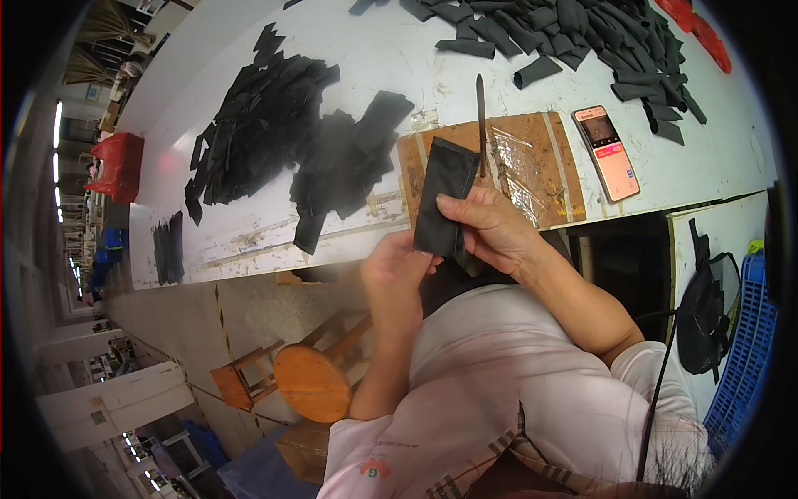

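White shirt (499, 349) lies below the brown board (553, 137); over its left side, left hand (394, 264) and right hand (492, 226) pinch one black strip (435, 187); flat pieces (266, 116), leftward, seem pending; tubular pieces (573, 32), beyond, seem finished.

To my eye the folded piece (435, 200) is matt black cloth, like the loose heap (258, 125). The white tabletop (366, 50) looks smooth, faintly glossy, scuffed; crinkled clear plastic film (517, 158) shines on the brown board (557, 158). The round stool (312, 382) is varnished wood.
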A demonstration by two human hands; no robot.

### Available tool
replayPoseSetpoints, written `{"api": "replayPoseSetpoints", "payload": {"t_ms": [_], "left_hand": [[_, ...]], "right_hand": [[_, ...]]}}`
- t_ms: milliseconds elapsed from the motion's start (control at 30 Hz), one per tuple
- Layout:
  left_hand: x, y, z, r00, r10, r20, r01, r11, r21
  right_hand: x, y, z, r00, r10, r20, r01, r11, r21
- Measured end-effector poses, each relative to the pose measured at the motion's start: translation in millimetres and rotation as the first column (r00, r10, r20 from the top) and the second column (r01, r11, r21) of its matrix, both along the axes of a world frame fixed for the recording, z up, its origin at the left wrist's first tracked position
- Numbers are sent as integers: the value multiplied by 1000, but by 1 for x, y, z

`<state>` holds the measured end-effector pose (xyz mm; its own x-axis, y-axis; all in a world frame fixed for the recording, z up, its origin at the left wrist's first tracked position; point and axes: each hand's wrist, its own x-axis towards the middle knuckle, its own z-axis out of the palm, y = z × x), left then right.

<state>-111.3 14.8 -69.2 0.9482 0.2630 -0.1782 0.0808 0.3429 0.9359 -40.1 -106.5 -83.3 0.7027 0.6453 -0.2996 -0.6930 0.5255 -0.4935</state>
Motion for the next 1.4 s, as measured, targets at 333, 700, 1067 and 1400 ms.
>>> {"api": "replayPoseSetpoints", "payload": {"t_ms": [333, 700, 1067, 1400], "left_hand": [[4, -5, -7, 995, 14, 98, -54, 907, 417], [14, -12, -18, 963, 244, 112, -266, 815, 515], [16, 4, -12, 997, 4, 72, -12, 994, 106], [10, 7, -6, 988, -109, 107, 142, 917, -372]], "right_hand": [[-8, -17, 16, 384, 325, 864, 658, 560, -503], [-11, 5, -10, 174, 478, 861, 739, 514, -435], [-10, -3, 3, 994, 88, -65, -84, 994, 66], [-6, -5, -4, 948, 54, 314, 44, 954, -298]]}}
